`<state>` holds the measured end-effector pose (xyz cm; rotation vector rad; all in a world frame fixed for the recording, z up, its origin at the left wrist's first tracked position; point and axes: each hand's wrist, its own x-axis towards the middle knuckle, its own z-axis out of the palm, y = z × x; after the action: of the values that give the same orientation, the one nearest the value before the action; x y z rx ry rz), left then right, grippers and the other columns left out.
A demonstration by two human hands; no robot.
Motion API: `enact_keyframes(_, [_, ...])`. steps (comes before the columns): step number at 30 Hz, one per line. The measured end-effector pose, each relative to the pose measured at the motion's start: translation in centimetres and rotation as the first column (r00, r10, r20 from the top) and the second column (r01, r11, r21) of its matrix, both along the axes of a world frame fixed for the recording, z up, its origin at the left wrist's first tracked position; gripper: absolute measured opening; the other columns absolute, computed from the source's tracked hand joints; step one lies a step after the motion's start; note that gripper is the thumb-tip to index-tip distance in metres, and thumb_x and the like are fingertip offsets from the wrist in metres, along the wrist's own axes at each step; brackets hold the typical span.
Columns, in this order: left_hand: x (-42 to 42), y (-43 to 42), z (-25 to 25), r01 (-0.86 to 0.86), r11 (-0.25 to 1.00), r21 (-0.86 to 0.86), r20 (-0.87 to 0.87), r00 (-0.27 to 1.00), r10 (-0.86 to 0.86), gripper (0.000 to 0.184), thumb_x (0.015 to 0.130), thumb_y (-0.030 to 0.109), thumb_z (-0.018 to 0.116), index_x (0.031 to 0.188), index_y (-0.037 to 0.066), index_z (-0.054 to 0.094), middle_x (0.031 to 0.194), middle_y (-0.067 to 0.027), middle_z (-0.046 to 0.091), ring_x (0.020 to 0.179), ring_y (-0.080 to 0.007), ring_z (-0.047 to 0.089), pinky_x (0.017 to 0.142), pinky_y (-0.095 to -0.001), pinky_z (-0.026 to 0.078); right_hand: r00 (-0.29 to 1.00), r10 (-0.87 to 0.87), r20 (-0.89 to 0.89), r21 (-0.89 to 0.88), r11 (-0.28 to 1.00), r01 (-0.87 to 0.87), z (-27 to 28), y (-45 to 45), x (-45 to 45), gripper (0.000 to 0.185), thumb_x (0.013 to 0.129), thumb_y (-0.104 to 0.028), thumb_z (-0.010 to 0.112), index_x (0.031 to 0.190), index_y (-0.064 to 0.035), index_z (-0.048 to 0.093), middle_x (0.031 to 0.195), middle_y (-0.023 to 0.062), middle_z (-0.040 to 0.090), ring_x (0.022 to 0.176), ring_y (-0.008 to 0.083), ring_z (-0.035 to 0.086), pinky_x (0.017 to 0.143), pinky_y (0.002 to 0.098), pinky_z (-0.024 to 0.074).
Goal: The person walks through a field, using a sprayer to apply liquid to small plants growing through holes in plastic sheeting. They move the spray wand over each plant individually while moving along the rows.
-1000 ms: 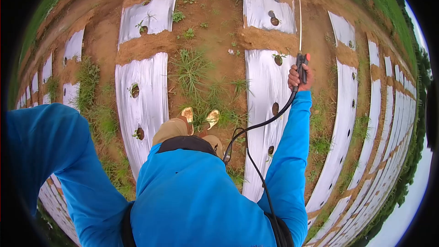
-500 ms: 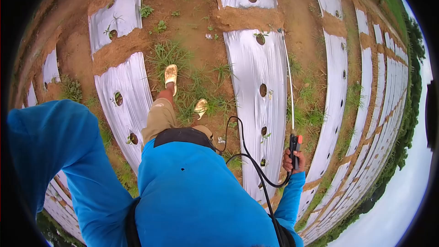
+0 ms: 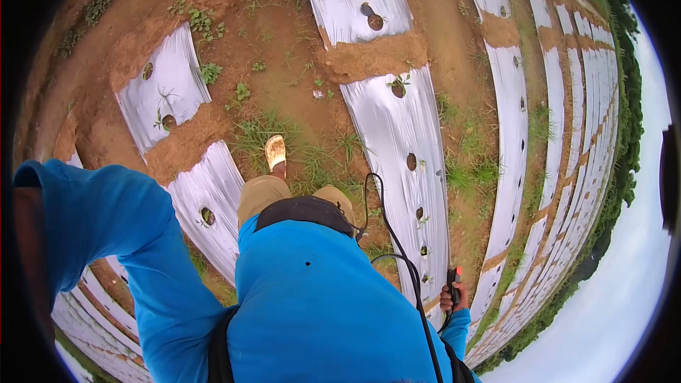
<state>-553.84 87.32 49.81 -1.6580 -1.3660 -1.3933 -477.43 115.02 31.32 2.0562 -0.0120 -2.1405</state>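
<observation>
Spray handle (image 3: 454, 278) in the right hand, between rows of white film

Item: spray handle, black, with a red piece at its upper end. Place: between four and five o'clock, near the right edge of the central film strip (image 3: 404, 142). Its wand is hard to make out.

Item: right hand (image 3: 455, 298). Grip: narrow, fingers wrapped round the handle.

Item: left hand. Out of view; its grip cannot be told. The left sleeve (image 3: 106, 206), blue, bends at nine o'clock, with blurred bare skin past its cuff.

Item: black hose (image 3: 401, 250). Loops beside the waist near the centre, then runs down over the shirt's edge towards five.

Item: blue shirt (image 3: 312, 298), at six, with a small dark hole; black waistband (image 3: 301, 211) and tan shorts (image 3: 262, 195) above it.

Item: pale shoe (image 3: 275, 150), soiled, between nine and ten, beside green weeds (image 3: 259, 135).

Item: central film strip, from one o'clock to nearly five, pierced by round holes; a seedling (image 3: 399, 84) stands at its upper hole.

Item: dark trees (image 3: 630, 128), at three, bordering grey-white sky (image 3: 631, 284) towards four.
</observation>
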Motion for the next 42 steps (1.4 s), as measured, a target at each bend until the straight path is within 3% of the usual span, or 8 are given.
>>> enact_keyframes(6, [-12.9,3.5,-10.1,0.317,0.857,0.406,0.760,0.403,-0.509,0.056,0.090,0.043,0.036,0.116,-0.005,0.049,0.118,-0.0235,0.052,0.107,-0.0321,0.051,0.096,-0.0478,0.035,0.969,-0.185,-0.160,0.030,0.981,0.193,-3.5,-0.8,-11.9,0.032,0.076,-0.039,0.057,0.080,-0.0076,0.054,0.057,0.0011,0.045,0.042,0.0139,0.043,0.039,0.0277,0.0357])
enact_keyframes(12, [-27.3,17.1,-26.8,0.448,0.892,0.059,0.994,-0.111,-0.010,0.027,0.091,0.031,0.043,0.100,0.007,0.054,0.095,-0.0064,0.059,0.086,-0.0165,0.056,0.076,-0.0310,0.045,0.901,-0.163,-0.402,0.098,0.971,0.219,-7.6,4.8,-29.0,0.031,0.078,-0.036,0.054,0.086,-0.0058,0.050,0.060,0.0033,0.046,0.041,0.0141,0.043,0.037,0.0287,0.0381])
enact_keyframes(18, [-36.6,21.0,-43.4,0.482,0.696,-0.533,0.740,-0.133,0.659,0.025,0.088,0.037,0.051,0.094,0.013,0.057,0.082,0.0039,0.057,0.067,-0.0069,0.052,0.059,-0.0222,0.039,0.763,-0.095,-0.639,0.012,0.991,0.134,-17.6,17.1,-49.6,0.029,0.076,-0.033,0.054,0.086,-0.0066,0.045,0.059,0.0019,0.042,0.039,0.0131,0.040,0.035,0.0294,0.0379])
enact_keyframes(27, [-36.4,12.6,-52.1,0.601,0.469,-0.647,0.159,-0.495,0.854,0.031,0.082,0.038,0.050,0.091,0.009,0.056,0.075,-0.0043,0.059,0.063,-0.0208,0.056,0.057,-0.0372,0.047,0.749,0.220,-0.625,0.158,0.975,-0.155,-17.8,33.3,-74.9,0.026,0.079,-0.029,0.057,0.088,-0.0068,0.047,0.057,-0.0012,0.040,0.038,0.0070,0.036,0.032,0.0231,0.0312])
enact_keyframes(30, [-39.6,4.8,-65.0,0.585,0.416,-0.696,0.528,0.023,0.849,0.035,0.081,0.036,0.054,0.094,0.003,0.055,0.080,-0.0117,0.058,0.075,-0.0249,0.057,0.063,-0.0441,0.049,0.743,0.240,-0.625,0.201,0.969,-0.143,-19.1,38.1,-82.9,0.024,0.081,-0.031,0.058,0.088,-0.0088,0.049,0.058,-0.0027,0.040,0.039,0.0059,0.037,0.033,0.0210,0.0295])
enact_keyframes(33, [-43.3,12.6,-64.9,0.533,0.651,-0.540,0.521,-0.396,0.756,0.039,0.080,0.041,0.056,0.095,0.005,0.055,0.075,-0.0060,0.057,0.067,-0.0209,0.056,0.056,-0.0389,0.047,0.750,0.256,-0.610,0.264,0.958,-0.112,-19.9,43.1,-91.1,0.022,0.082,-0.032,0.057,0.086,-0.0111,0.050,0.058,-0.0032,0.041,0.039,0.0055,0.037,0.034,0.0200,0.0285])
enact_keyframes(36, [-51.1,28.0,-58.0,0.779,0.258,-0.571,0.510,0.091,0.855,0.038,0.081,0.044,0.054,0.095,0.009,0.055,0.071,-0.0007,0.054,0.058,-0.0158,0.052,0.048,-0.0335,0.041,0.772,0.221,-0.596,0.315,0.949,-0.029,-19.1,49.0,-96.9,0.023,0.082,-0.031,0.057,0.087,-0.0101,0.050,0.057,-0.0033,0.042,0.039,0.0056,0.038,0.033,0.0207,0.0306])
enact_keyframes(42, [-68.0,50.3,-58.4,0.809,0.455,-0.372,0.412,-0.295,0.862,0.029,0.088,0.040,0.049,0.093,0.012,0.054,0.071,0.0004,0.054,0.054,-0.0106,0.049,0.044,-0.0239,0.036,0.851,0.086,-0.517,0.393,0.908,0.147,-12.8,58.7,-102.9,0.023,0.082,-0.031,0.058,0.086,-0.0100,0.050,0.057,-0.0027,0.044,0.038,0.0069,0.040,0.033,0.0220,0.0341])
